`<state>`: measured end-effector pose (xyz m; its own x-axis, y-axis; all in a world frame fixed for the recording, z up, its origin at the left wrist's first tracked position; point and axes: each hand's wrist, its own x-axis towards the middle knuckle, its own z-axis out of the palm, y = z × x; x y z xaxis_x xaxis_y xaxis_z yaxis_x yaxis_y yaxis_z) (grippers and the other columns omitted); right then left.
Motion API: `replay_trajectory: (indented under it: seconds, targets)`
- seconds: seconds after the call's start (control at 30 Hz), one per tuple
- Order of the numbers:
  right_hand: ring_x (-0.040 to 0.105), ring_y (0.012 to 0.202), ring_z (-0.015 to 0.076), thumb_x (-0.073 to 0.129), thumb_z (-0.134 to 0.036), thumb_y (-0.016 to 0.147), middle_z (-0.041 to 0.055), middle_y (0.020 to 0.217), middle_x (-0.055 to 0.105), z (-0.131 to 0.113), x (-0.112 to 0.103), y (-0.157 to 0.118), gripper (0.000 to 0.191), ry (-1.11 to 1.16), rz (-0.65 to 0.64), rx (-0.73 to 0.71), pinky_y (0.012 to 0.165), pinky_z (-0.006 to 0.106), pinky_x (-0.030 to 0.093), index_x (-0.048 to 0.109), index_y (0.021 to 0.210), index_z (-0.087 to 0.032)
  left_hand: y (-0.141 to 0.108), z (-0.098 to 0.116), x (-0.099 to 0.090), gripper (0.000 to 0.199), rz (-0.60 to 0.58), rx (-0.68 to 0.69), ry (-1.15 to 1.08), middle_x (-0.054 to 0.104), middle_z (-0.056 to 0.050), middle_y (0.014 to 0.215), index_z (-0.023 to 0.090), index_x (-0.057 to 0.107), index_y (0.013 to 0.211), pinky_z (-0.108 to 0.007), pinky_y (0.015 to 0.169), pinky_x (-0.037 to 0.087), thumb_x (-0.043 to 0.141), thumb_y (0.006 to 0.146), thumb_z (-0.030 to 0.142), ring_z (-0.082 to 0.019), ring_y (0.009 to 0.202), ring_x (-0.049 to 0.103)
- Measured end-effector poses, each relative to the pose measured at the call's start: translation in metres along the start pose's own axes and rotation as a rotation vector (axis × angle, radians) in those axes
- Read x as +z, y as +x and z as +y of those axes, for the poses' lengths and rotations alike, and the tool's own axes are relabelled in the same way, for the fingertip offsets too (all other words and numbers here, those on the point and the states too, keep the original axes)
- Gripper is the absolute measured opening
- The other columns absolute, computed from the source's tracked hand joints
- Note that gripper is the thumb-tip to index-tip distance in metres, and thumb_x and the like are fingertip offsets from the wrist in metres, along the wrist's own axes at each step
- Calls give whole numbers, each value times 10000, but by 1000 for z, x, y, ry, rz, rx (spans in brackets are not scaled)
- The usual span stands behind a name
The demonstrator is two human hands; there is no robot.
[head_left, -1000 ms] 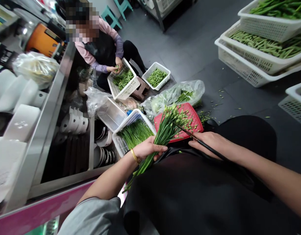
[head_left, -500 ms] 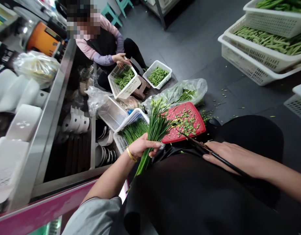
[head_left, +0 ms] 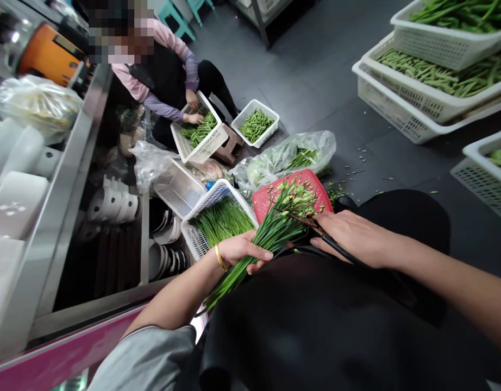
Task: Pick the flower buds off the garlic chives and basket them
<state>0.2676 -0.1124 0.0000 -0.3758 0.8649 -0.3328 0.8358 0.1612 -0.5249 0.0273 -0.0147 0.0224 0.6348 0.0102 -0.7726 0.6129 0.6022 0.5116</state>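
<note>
A bunch of long green stems with budded tips [head_left: 270, 231] is gripped in my left hand [head_left: 247, 251], which wears a gold bracelet. The tips lean right over a red board [head_left: 262, 202] strewn with cut buds. My right hand [head_left: 348, 234] is closed on black-handled scissors [head_left: 334, 243], whose blades touch the bunch just below the buds. Left of the bunch, a white basket [head_left: 196, 239] holds more green stems. How far apart the blades are is hidden by the stems.
Another person [head_left: 161, 76] sits ahead, hands in a basket of green pods [head_left: 212, 142]. Near it are a smaller basket of pods [head_left: 256, 124] and a plastic bag [head_left: 319, 146]. Stacked vegetable baskets [head_left: 417, 122] stand right; a metal shelf [head_left: 71, 179] runs along the left.
The bunch has tilted right, its tips now over the red board. The scissors have moved left to meet it. The other person's hands have lowered into the basket of pods.
</note>
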Motion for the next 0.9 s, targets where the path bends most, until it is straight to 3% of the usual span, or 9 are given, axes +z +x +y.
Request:
replay_trajectory:
  seconds: [0.17,0.33,0.5,0.7,0.8,0.9]
  targets:
    - [694,921,275,388,-349,968,155,974,702,-1,7,0,297,37,26,55,767,331,461,583,993,-126,4,1,-1,715,-26,-30,-5,546,54,462,70,615,1204,-161,317,370,832,601,387,-71,314,441]
    - [702,795,248,388,-384,956,111,814,714,0,18,0,313,157,62,157,658,292,446,588,824,-182,5,3,-1,698,-9,-36,3,540,52,466,51,622,1193,-163,320,373,830,608,370,-70,321,446]
    - [681,759,212,376,-403,951,99,834,701,15,29,-10,306,306,19,95,678,289,470,548,803,-198,4,3,-2,668,18,-14,23,539,54,466,47,642,1152,-163,333,383,829,605,382,-62,319,442]
    - [687,829,237,371,-420,953,108,947,688,17,16,-13,296,193,-9,46,736,329,488,556,934,-190,7,5,2,587,-19,-37,89,534,56,465,67,665,1092,-159,327,371,820,618,378,-62,325,447]
    - [690,795,244,388,-400,940,102,871,696,10,11,-5,280,117,15,88,685,311,466,559,871,-190,8,6,5,537,-48,-79,134,532,53,462,73,680,1034,-162,321,364,825,611,370,-65,329,448]
    - [683,739,211,350,-423,945,65,752,688,14,17,-4,336,255,104,165,631,272,447,556,786,-209,6,6,5,547,-28,-61,127,534,54,464,76,675,1046,-159,325,362,825,613,373,-63,329,448]
